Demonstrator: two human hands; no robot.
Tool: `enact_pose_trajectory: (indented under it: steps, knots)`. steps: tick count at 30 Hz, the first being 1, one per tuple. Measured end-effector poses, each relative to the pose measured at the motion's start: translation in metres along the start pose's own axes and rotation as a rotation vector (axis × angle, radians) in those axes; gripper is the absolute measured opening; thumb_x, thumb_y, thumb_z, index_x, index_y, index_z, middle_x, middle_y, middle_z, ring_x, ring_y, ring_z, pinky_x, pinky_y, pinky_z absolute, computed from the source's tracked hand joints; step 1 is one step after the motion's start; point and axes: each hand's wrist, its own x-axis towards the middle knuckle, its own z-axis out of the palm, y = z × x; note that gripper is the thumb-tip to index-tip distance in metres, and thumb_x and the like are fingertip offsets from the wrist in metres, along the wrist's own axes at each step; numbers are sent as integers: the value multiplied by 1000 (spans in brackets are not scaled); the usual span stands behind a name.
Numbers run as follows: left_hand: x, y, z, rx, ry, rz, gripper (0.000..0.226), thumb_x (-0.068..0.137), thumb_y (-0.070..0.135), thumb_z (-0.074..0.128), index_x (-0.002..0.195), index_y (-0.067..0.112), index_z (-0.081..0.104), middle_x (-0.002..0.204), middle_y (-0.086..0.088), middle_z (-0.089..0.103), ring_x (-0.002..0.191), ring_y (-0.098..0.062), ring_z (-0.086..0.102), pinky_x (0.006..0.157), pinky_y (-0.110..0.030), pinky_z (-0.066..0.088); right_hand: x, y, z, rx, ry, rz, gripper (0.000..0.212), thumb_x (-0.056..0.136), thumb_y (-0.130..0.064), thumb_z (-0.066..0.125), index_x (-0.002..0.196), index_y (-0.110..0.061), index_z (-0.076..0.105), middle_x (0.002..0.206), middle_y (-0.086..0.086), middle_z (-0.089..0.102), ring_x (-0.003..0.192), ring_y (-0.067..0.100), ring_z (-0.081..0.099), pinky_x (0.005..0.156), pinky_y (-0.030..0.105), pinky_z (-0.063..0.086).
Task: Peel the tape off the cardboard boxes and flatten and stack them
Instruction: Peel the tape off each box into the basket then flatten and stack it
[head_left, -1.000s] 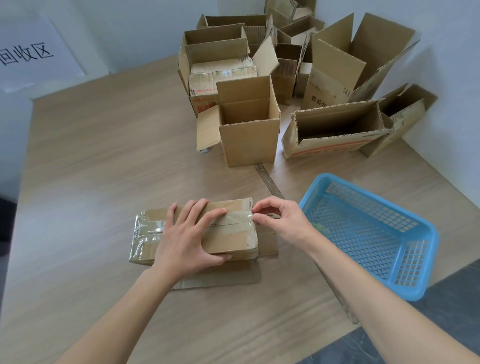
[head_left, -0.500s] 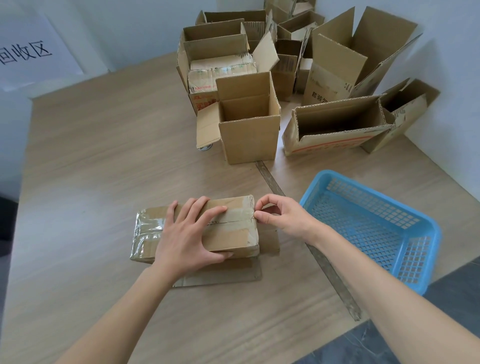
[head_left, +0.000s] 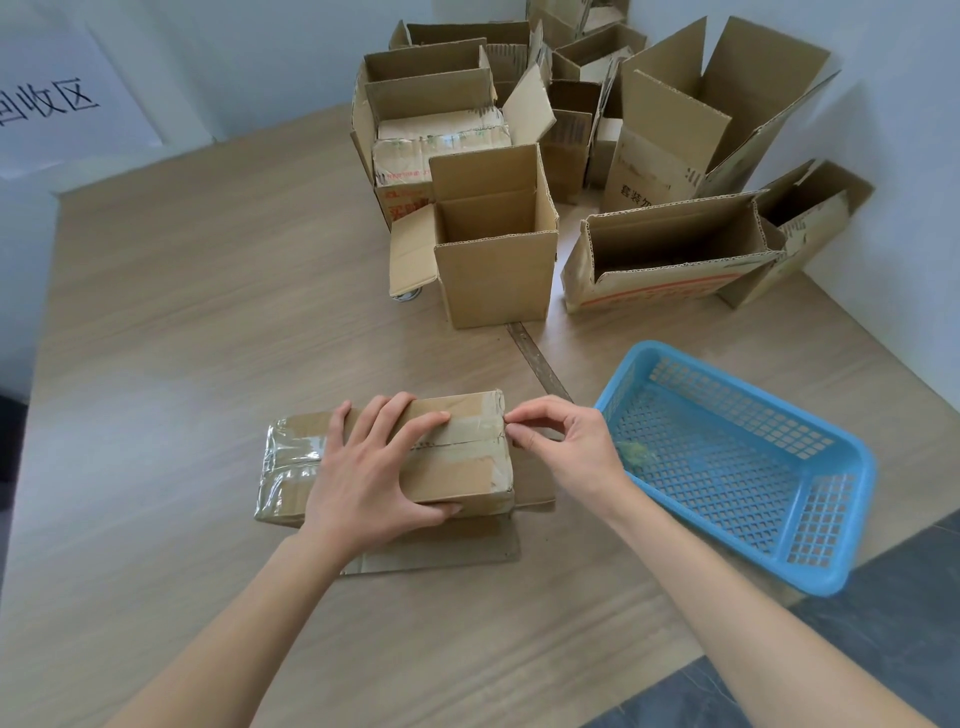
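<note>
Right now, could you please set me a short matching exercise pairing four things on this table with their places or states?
Things:
1. left hand
2. right hand
3. blue basket
4. taped box

States:
a. right of the taped box
b. lies on flat cardboard
c. pinches at the box's right end
d. rests on top of the box

Pairs: 1-d, 2-c, 3-a, 4-b

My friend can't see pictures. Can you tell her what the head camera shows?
A person's left hand presses down on a taped cardboard box on a wooden table, while the right hand pinches the tape at the box's right end. A blue plastic basket sits to the right, and open cardboard boxes stand behind.
</note>
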Motion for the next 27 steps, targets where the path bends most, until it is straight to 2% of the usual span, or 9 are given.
enact_pose_trajectory:
  steps: [5,8,12,15,19,23,27]
  knots:
    - [0,1,-1,4,-5,0,102,56,91,61,146,48,38,152,1,41,143,-26,38,120,-58,18,7,-6,-1,-29,-103,50,8,92,-4,72,92,-11,72,100,6,69,89,10,70,81,28,60]
    - [0,1,-1,5,-3,0,102,56,90,62,145,47,39,152,1,42,143,-27,39,121,-58,18,10,-10,-3,-175,-217,24,7,99,-7,62,96,-12,64,106,4,61,90,9,64,84,26,57]
    - [-1,2,-1,6,1,9,101,57,90,62,145,47,40,151,1,42,142,-26,39,121,-58,18,11,-12,-5,-341,-292,28,6,103,-12,53,99,-15,57,107,-2,56,100,12,56,92,24,46]
    - [0,1,-2,-5,9,6,100,57,90,61,145,47,40,151,1,42,142,-26,38,120,-58,18,7,-9,-8,-237,-240,64,5,101,-9,58,102,-14,60,110,1,62,105,11,61,99,28,49]
    - [1,0,0,1,10,8,100,58,91,60,145,47,39,151,1,41,142,-27,39,120,-58,18,-5,-3,-5,-70,-142,52,30,94,-3,69,121,-16,69,115,-2,71,107,8,69,96,22,53]
    - [1,0,1,-2,13,11,101,57,91,60,145,46,39,150,1,42,141,-27,39,120,-59,19,-15,3,5,6,13,3,29,90,1,73,118,-7,75,117,2,72,108,10,71,98,25,54]
    - [1,1,0,-4,15,10,101,57,91,61,145,46,39,150,1,42,141,-27,40,120,-59,19,-13,5,4,13,36,-14,23,87,2,75,109,-5,78,111,2,75,103,11,72,93,23,56]
